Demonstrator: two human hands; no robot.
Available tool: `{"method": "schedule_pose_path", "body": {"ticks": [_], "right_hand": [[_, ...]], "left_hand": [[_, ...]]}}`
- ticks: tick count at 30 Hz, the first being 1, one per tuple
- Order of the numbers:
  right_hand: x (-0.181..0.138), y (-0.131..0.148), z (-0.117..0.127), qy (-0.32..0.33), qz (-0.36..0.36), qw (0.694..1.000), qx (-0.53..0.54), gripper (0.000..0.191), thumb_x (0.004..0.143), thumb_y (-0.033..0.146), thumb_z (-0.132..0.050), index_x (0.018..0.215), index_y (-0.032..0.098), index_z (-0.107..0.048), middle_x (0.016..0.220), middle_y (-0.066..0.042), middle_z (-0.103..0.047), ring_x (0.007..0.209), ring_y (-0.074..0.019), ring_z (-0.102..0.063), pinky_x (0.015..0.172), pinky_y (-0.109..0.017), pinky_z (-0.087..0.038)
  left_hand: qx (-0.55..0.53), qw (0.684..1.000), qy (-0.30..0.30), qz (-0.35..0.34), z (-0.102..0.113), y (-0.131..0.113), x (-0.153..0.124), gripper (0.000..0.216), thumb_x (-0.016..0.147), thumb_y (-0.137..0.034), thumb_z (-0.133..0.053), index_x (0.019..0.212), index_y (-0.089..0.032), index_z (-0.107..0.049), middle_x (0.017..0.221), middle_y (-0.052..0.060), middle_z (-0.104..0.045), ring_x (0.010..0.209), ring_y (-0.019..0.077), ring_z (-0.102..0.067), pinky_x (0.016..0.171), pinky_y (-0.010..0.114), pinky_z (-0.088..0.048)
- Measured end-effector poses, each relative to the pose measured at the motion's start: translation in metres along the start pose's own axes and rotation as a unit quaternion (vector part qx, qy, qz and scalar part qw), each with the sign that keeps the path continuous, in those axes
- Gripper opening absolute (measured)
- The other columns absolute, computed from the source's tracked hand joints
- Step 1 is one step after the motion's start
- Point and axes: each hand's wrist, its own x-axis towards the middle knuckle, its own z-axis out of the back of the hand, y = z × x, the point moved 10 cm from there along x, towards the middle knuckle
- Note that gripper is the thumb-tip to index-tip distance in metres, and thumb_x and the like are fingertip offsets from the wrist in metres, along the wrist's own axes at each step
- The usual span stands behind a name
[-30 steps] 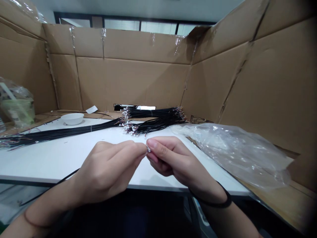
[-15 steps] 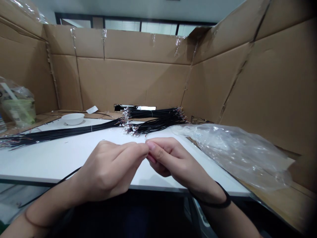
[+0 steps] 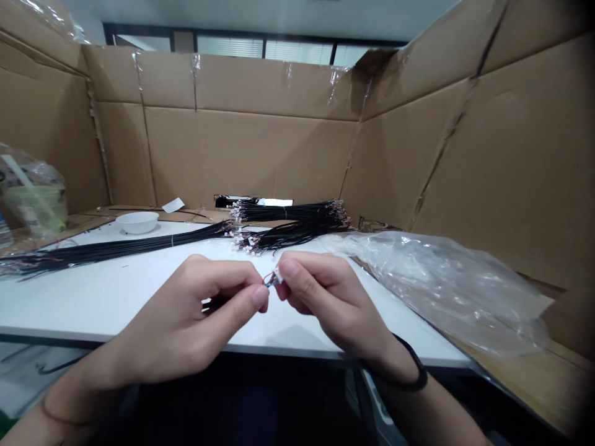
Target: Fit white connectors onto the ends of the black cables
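Along the far and right edges of a white table [image 3: 93, 303], corrugated cardboard panels [image 3: 242, 158] are standing as a low enclosure, their creased brown faces patched with clear tape. On the table's far side, a white bowl [image 3: 137, 222] is sitting, and long bundles of black cables [image 3: 116, 249] are lying in loose sheaves, their ends bristling with tiny pale connectors. Beyond the table's left corner, a plastic bag holding a green tub [image 3: 35, 207] is slumping, while a crumpled clear plastic sheet [image 3: 441, 291] is spreading along the table's right edge. Above the table's near edge, the left hand [image 3: 186, 322] and the right hand [image 3: 330, 303] are meeting almost fingertip to fingertip. The right thumb and forefinger are pinching a small white connector [image 3: 277, 275], so the right hand is the nearer to it, and the left thumb and forefinger are closing narrowly on thin red-and-blue wires [image 3: 268, 280] running from it. This short piece is lying roughly crosswise, its long axis pointing from hand to hand and rising slightly to the right. A black elastic band [image 3: 409, 375] is circling the right wrist.
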Motion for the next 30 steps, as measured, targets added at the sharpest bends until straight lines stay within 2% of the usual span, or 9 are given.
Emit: {"method": "schedule_pose_path", "body": {"ticks": [3,7,12,19,23,30], "right_hand": [[-0.003,0.017,0.003,-0.025,0.089,0.988,-0.126,0.031,0.095,0.024,-0.04,0.065,0.019,-0.047,0.054,0.005,-0.036,0.048,-0.0087,-0.034,0.048,-0.024,-0.029],[-0.011,0.037,-0.001,-0.053,0.187,0.938,-0.286,0.016,0.075,0.014,-0.044,0.063,0.022,-0.037,0.051,0.006,-0.032,0.045,-0.0096,-0.025,0.045,-0.026,-0.022],[-0.012,0.038,-0.007,-0.061,0.197,0.89,-0.408,0.025,0.079,0.013,-0.045,0.059,0.023,-0.032,0.048,0.006,-0.03,0.046,-0.0101,-0.023,0.044,-0.026,-0.02],[-0.01,0.033,-0.011,-0.051,0.183,0.882,-0.431,0.028,0.08,0.013,-0.045,0.057,0.022,-0.033,0.047,0.006,-0.03,0.044,-0.0093,-0.022,0.044,-0.026,-0.019],[-0.009,0.03,-0.012,-0.035,0.174,0.887,-0.426,0.026,0.079,0.011,-0.043,0.057,0.022,-0.034,0.047,0.006,-0.035,0.044,-0.0096,-0.026,0.045,-0.027,-0.021],[-0.009,0.03,-0.013,-0.021,0.181,0.902,-0.392,0.026,0.079,0.011,-0.041,0.06,0.023,-0.028,0.05,0.006,-0.03,0.045,-0.0092,-0.022,0.045,-0.026,-0.019]], "left_hand": [[0.047,0.998,-0.031,-0.015,0.003,-0.003,-0.002,0.024,0.093,-0.016,-0.05,0.071,-0.016,-0.06,0.052,-0.007,-0.048,0.046,0.0048,-0.04,0.044,0.016,-0.032],[0.096,0.992,-0.06,-0.049,0.005,-0.008,-0.004,0.025,0.092,-0.016,-0.053,0.068,-0.015,-0.06,0.054,-0.005,-0.051,0.046,0.0057,-0.039,0.045,0.019,-0.032],[0.126,0.988,-0.053,-0.076,0.001,-0.012,-0.004,0.024,0.092,-0.013,-0.052,0.07,-0.014,-0.061,0.053,-0.005,-0.048,0.045,0.0066,-0.032,0.044,0.022,-0.029],[0.184,0.97,-0.073,-0.139,-0.002,-0.022,-0.01,0.018,0.09,-0.01,-0.053,0.074,-0.013,-0.061,0.054,-0.004,-0.05,0.047,0.0089,-0.033,0.046,0.026,-0.028],[0.204,0.962,-0.072,-0.168,-0.005,-0.026,-0.012,0.017,0.09,-0.009,-0.052,0.076,-0.014,-0.06,0.052,-0.005,-0.042,0.046,0.0097,-0.03,0.046,0.027,-0.025],[0.192,0.965,-0.046,-0.175,-0.008,-0.025,-0.013,0.02,0.091,-0.009,-0.051,0.072,-0.016,-0.053,0.056,-0.005,-0.041,0.049,0.0099,-0.03,0.048,0.027,-0.026]]}}
